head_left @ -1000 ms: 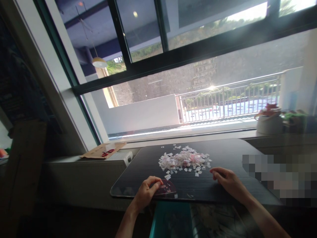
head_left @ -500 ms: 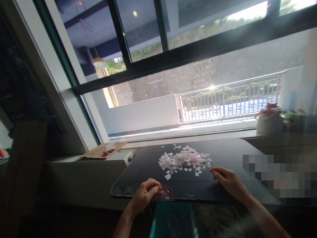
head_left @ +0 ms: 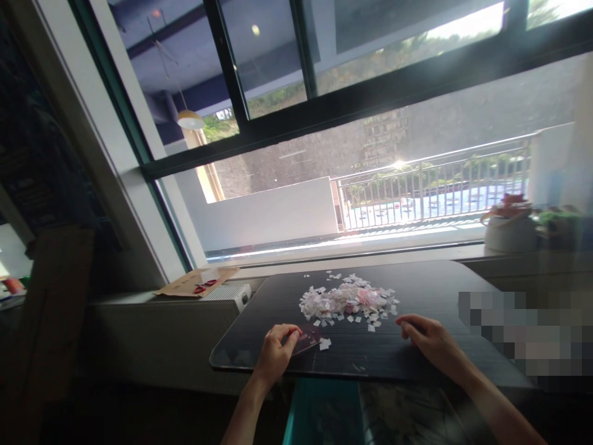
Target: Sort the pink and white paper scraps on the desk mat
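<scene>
While the left hand [head_left: 278,351] pinched a thin, reddish translucent plastic disc [head_left: 307,339] by its near rim on the dark tabletop [head_left: 417,284], the right hand [head_left: 428,341] rested released beside the heap of small white-and-pink paper scraps [head_left: 349,300]. Disc likely light, stiff, slippery; rim grip best.

Both arms come up from the bottom edge of the frame, bare the whole visible length: no sleeves, no cuffs. Left hand [head_left: 277,353]: bare, no glove, no ring or band that I can make out. Left forearm is slim, wrist bare, no watch or strap. Right hand [head_left: 428,343]: also bare, no glove, nothing on the fingers that shows. Right forearm bare to the frame edge, wrist clear of any watch or bracelet. Nails are too small and dim to judge. No other clothing in view.
</scene>
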`<state>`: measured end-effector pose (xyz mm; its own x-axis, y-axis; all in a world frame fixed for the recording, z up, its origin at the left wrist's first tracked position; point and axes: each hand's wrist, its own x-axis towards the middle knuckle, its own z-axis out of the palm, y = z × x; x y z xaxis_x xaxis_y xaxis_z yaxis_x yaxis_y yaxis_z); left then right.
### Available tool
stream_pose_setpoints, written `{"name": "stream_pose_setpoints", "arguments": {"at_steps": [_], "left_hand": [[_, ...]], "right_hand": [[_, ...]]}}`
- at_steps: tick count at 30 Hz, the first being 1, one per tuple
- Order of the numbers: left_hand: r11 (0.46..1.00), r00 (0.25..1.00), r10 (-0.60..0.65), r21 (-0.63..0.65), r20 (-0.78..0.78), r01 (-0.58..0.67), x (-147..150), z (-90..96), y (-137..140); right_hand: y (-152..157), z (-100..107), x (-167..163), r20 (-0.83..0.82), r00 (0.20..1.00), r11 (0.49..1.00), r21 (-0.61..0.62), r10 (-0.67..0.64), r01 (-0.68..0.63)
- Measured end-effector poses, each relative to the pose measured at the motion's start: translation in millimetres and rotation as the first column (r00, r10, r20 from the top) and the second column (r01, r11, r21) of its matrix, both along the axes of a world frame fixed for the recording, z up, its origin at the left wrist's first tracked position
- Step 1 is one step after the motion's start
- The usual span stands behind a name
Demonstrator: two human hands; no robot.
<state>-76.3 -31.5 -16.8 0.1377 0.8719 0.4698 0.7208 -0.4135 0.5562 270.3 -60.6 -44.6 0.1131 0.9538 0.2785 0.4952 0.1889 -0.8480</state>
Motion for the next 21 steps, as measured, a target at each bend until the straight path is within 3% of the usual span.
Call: {"name": "stream_pose_setpoints", "arguments": {"at_steps": [8, 17, 21], "left_hand": [[0.999, 0.999, 0.04, 0.009, 0.02, -0.041, -7.4, -1.4, -11.1], [0.992, 0.992, -0.123, -0.001, 0.005, 0.123, 62.1, -4.3, -16.6], [0.996, 0.997, -0.082, 0.042, -0.006, 0.082, 48.3, 0.9, -17.5]], "right_hand": [[1.1, -1.1, 1.1, 0.009, 1.0, 1.0, 0.006, 0.008, -0.008], [2.6, -0.9, 0.7, 0.031, 1.0, 1.0, -0.013, -0.005, 0.006], [2.1, 0.5, -0.3, 0.026, 1.0, 1.0, -0.001, -0.005, 0.005]]}}
